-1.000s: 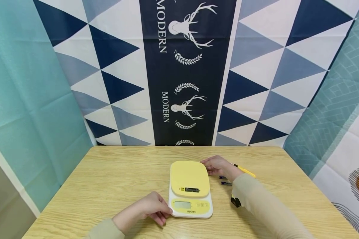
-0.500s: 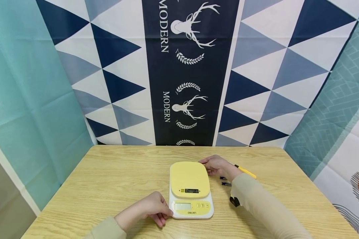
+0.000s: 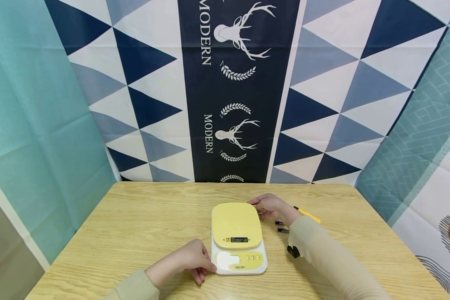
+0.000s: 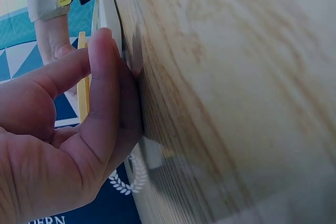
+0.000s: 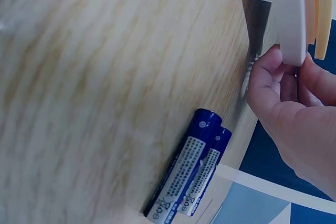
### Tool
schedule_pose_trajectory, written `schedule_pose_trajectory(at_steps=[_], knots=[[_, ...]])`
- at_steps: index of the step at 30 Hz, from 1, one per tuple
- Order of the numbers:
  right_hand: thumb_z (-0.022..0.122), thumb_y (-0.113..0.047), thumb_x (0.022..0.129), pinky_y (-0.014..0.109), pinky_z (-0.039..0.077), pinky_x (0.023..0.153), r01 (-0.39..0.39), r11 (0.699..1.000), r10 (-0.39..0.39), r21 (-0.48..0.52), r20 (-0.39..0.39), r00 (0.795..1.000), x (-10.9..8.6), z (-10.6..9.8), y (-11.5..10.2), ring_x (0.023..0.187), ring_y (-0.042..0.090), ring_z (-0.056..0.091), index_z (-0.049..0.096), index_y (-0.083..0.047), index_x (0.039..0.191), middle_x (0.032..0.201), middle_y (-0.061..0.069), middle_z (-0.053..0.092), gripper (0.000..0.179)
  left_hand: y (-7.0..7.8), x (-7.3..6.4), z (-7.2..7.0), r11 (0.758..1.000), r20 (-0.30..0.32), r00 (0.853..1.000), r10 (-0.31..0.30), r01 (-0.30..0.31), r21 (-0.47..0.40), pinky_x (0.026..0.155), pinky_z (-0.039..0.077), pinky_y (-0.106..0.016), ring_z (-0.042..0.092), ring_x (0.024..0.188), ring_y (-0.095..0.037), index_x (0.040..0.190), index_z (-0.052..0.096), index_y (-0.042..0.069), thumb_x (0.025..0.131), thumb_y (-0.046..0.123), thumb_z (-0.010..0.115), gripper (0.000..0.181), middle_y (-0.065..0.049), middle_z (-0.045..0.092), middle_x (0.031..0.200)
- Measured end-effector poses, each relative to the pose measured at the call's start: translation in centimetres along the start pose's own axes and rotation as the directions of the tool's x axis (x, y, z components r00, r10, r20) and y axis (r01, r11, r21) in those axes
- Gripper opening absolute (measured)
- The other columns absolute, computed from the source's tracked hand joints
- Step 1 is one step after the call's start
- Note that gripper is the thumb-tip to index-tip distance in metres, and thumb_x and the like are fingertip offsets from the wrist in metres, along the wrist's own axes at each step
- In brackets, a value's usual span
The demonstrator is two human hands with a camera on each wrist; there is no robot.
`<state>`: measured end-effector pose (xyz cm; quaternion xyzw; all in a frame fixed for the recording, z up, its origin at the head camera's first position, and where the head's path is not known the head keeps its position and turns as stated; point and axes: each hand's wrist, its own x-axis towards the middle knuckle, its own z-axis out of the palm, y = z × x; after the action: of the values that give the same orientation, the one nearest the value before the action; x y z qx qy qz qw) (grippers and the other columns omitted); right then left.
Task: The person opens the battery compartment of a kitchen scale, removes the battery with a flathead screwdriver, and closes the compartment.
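Observation:
A kitchen scale (image 3: 237,225) with a yellow platform and white base is between both hands over the table. My left hand (image 3: 196,259) pinches its near left corner, thumb on top; in the left wrist view the hand (image 4: 100,108) covers much of the scale's edge. At the far right corner my right hand (image 3: 270,206) grips the base. The right wrist view has the white base (image 5: 290,19) between thumb and fingers, a shadowed gap separating it from the tabletop. Bright glare covers the scale's display (image 3: 228,258).
Two blue batteries (image 5: 184,166) lie side by side on the wooden table (image 3: 153,216), right of the scale. Behind the right forearm lies a yellow-handled tool (image 3: 310,215). A black and yellow piece (image 3: 293,251) sticks out by the right sleeve. Patterned cloth hangs behind the table.
The scale's display has turned from grey to bright glare, its tilt slightly different. My right hand has shifted slightly left with the far end; both hands keep their hold.

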<state>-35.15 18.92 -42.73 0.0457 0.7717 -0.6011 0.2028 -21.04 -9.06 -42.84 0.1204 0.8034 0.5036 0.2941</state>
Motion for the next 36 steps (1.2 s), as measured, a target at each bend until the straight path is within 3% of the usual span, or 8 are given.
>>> schedule_pose_trajectory(at_steps=[7, 11, 17, 27, 36], knots=[[0.049, 0.006, 0.085, 0.031, 0.053, 0.064, 0.001, 1.000, -0.001, -0.013, -0.008, 1.000, 0.2, 0.2, 0.2, 0.078, 0.019, 0.059, 0.059, 0.002, 0.112, 0.101, 0.013, 0.061, 0.029, -0.3, 0.3, -0.2, 1.000, -0.019, 1.000, 0.005, -0.005, -0.021, 0.043, 0.053, -0.029, 0.054, 0.038, -0.011, 0.060, 0.056, -0.001, 0.070, 0.007, 0.072, 0.021, -0.005, 0.055, 0.049], [0.049, 0.007, 0.084, 0.031, 0.054, 0.065, 0.003, 1.000, -0.004, -0.023, -0.013, 1.000, 0.3, 0.2, 0.3, 0.079, 0.019, 0.060, 0.059, 0.002, 0.111, 0.103, 0.014, 0.062, 0.030, -0.4, 0.6, -0.4, 0.996, -0.041, 0.999, 0.015, -0.018, -0.085, 0.047, 0.055, -0.030, 0.057, 0.042, -0.012, 0.073, 0.055, -0.004, 0.070, 0.002, 0.070, 0.016, -0.009, 0.058, 0.056], [0.052, 0.006, 0.083, 0.029, 0.054, 0.065, 0.011, 0.996, -0.015, -0.085, -0.052, 0.999, 0.3, 0.1, 0.4, 0.077, 0.016, 0.061, 0.061, 0.002, 0.109, 0.099, 0.011, 0.064, 0.027, -0.4, 0.7, -0.5, 0.987, -0.041, 0.999, 0.024, -0.030, -0.159, 0.049, 0.056, -0.032, 0.058, 0.046, -0.014, 0.090, 0.049, -0.007, 0.070, -0.004, 0.069, 0.028, -0.012, 0.059, 0.061], [0.056, 0.009, 0.080, 0.029, 0.055, 0.063, 0.077, 0.984, -0.090, -0.160, -0.075, 0.993, -0.5, 0.7, 0.1, 0.066, 0.012, 0.061, 0.062, 0.007, 0.103, 0.099, 0.017, 0.064, 0.023, -0.3, 0.7, -0.3, 0.988, -0.071, 0.997, 0.015, -0.026, -0.150, 0.049, 0.055, -0.032, 0.058, 0.045, -0.014, 0.091, 0.048, -0.007, 0.070, -0.006, 0.068, 0.029, -0.013, 0.059, 0.061], [0.053, 0.009, 0.082, 0.037, 0.055, 0.075, 0.077, 0.988, -0.080, -0.134, -0.016, 0.997, -1.6, -0.1, -0.1, 0.077, 0.017, 0.063, 0.057, 0.009, 0.110, 0.101, 0.018, 0.063, 0.028, -0.4, 0.9, -0.6, 0.989, -0.065, 0.998, 0.012, -0.021, -0.147, 0.050, 0.056, -0.033, 0.058, 0.047, -0.015, 0.090, 0.050, -0.006, 0.070, -0.003, 0.069, 0.028, -0.012, 0.060, 0.062]])
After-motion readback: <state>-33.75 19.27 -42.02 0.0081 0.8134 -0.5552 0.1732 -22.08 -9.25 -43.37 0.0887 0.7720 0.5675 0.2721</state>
